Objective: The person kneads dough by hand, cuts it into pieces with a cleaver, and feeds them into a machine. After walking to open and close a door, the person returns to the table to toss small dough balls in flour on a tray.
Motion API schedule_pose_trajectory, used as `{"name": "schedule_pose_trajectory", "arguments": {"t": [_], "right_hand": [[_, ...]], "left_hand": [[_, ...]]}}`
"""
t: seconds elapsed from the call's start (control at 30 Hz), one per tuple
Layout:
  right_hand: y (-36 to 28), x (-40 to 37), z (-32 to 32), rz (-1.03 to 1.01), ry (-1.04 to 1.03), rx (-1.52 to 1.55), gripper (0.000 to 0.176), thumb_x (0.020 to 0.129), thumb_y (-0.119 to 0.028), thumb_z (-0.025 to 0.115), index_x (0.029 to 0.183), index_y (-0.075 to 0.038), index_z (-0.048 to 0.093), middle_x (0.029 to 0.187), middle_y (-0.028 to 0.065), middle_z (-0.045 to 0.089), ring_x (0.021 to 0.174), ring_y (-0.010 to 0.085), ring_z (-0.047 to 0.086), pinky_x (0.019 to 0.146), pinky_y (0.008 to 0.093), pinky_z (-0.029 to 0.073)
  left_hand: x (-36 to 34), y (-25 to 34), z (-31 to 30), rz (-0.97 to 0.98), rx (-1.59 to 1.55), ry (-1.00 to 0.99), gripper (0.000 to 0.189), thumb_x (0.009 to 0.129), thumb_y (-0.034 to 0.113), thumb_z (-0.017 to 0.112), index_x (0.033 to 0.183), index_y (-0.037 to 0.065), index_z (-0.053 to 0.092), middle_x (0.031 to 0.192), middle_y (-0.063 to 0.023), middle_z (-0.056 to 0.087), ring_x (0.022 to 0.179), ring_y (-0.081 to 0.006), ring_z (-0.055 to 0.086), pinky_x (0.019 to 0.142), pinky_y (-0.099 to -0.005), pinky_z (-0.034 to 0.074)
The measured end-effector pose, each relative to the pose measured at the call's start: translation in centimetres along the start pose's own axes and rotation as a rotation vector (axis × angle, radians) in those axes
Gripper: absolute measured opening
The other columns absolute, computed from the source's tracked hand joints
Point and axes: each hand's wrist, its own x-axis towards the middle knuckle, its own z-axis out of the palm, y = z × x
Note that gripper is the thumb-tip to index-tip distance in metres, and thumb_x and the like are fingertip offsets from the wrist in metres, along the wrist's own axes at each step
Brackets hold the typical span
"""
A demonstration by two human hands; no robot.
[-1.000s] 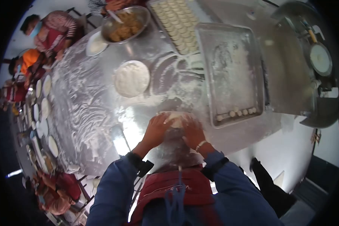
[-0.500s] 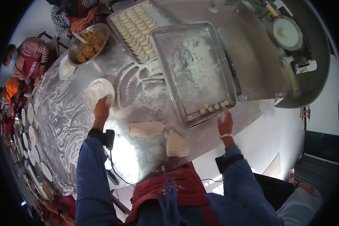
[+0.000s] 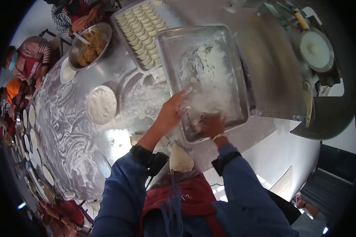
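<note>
Just right of center, the metal tray (image 3: pixel 232 89) runs lengthwise top to bottom, its lower end slanting right. The left hand (image 3: pixel 172 113) points upper right over its left rim, thumb parted from extended fingers. The right hand (image 3: pixel 214 125) (blurred; I cannot tell its grip) is beside dough balls (image 3: pixel 197 126) at the tray's lower end.

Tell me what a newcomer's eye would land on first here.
Probably the big floured metal tray near the middle, with the left hand over its left edge and the blurred right hand over its near end. Next might come the rows of pale dumplings beyond it to the left, then the bowl of orange-brown filling at upper left.
</note>
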Motion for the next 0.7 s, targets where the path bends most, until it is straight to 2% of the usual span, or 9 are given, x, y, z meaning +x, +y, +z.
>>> {"name": "schedule_pose_trajectory", "arguments": {"t": [0.07,0.13,0.23,0.27,0.43,0.57,0.63,0.67,0.7], "right_hand": [[4.4,3.3,2.9,0.32,-0.006,-0.043,0.052,0.076,-0.048,0.049,0.124,-0.028,0.043,0.125,0.0068,0.044,0.123,0.0356,0.028,0.098,0.0595,0.013],[9.8,7.1,10.3,0.212,-0.007,-0.16,0.042,0.08,-0.036,0.049,0.12,-0.024,0.048,0.123,0.0116,0.046,0.118,0.0362,0.035,0.095,0.0586,0.02],[6.2,2.3,2.1,-0.161,0.041,-0.029,0.043,0.085,-0.035,0.042,0.119,-0.009,0.049,0.117,0.0199,0.049,0.115,0.0381,0.038,0.099,0.0522,0.02],[6.6,2.5,7.2,-0.189,0.385,-0.104,0.04,0.083,-0.024,0.046,0.118,-0.004,0.048,0.115,0.0217,0.05,0.112,0.0364,0.041,0.098,0.0486,0.023],[1.1,-4.9,2.4,-0.246,0.701,0.323,0.038,0.079,-0.018,0.048,0.114,-0.004,0.05,0.108,0.0207,0.052,0.104,0.036,0.044,0.093,0.0479,0.028],[1.8,-5.9,0.3,-0.151,0.565,0.668,0.029,0.078,-0.021,0.051,0.1,-0.003,0.056,0.089,0.0152,0.06,0.084,0.0354,0.055,0.077,0.0467,0.043],[2.9,-6.7,-1.4,-0.065,-0.59,1.746,0.029,0.075,-0.018,0.06,0.099,-0.003,0.054,0.082,0.0156,0.062,0.068,0.0258,0.062,0.057,0.0366,0.051],[2.2,-7.5,-2.1,-0.055,-0.533,1.75,0.029,0.075,-0.018,0.06,0.099,-0.003,0.054,0.082,0.0156,0.062,0.068,0.0258,0.062,0.057,0.0366,0.051],[0.7,-7.8,-2.8,-0.175,-0.425,1.013,0.031,0.074,-0.02,0.061,0.1,-0.003,0.054,0.082,0.0149,0.062,0.067,0.0236,0.062,0.057,0.0344,0.05]], "left_hand": [[-1.0,-1.2,-1.4,-0.012,0.347,-0.055,0.055,0.074,0.0,0.056,0.125,0.007,0.039,0.119,-0.0145,0.047,0.097,-0.0245,0.054,0.083,-0.0322,0.044],[-4.0,-2.6,-4.2,-0.125,0.492,-0.005,0.058,0.072,0.0,0.059,0.125,0.008,0.038,0.12,-0.0139,0.046,0.103,-0.0264,0.05,0.087,-0.0331,0.041],[-9.5,-5.0,-6.8,-0.288,0.764,0.055,0.061,0.07,0.009,0.064,0.126,0.011,0.039,0.125,-0.0114,0.042,0.116,-0.0301,0.039,0.097,-0.0401,0.031],[-12.1,-6.8,-6.4,-0.343,0.883,-0.064,0.06,0.071,0.016,0.064,0.126,0.014,0.039,0.127,-0.0106,0.04,0.118,-0.0287,0.036,0.097,-0.0455,0.027],[-20.1,-3.9,-1.6,-0.279,1.216,-0.193,0.054,0.074,0.036,0.06,0.124,0.025,0.042,0.13,-0.008,0.034,0.119,-0.0293,0.032,0.094,-0.0611,0.019],[-22.8,-4.0,-1.3,-0.208,1.312,-0.208,0.062,0.071,0.014,0.058,0.128,0.027,0.038,0.129,-0.0117,0.034,0.118,-0.0343,0.032,0.094,-0.0613,0.02],[-21.8,-5.4,-1.9,-0.232,1.268,-0.165,0.063,0.07,0.016,0.06,0.128,0.026,0.038,0.125,-0.0105,0.037,0.115,-0.0339,0.034,0.092,-0.0586,0.024],[-20.2,-4.8,-2.4,-0.366,1.149,-0.192,0.062,0.068,0.019,0.063,0.125,0.025,0.041,0.122,-0.0086,0.04,0.113,-0.033,0.036,0.09,-0.0561,0.026],[-18.8,-3.9,-2.7,-0.483,1.128,-0.212,0.058,0.067,0.021,0.065,0.121,0.023,0.044,0.113,-0.0094,0.048,0.105,-0.0327,0.045,0.085,-0.0503,0.035]]}}
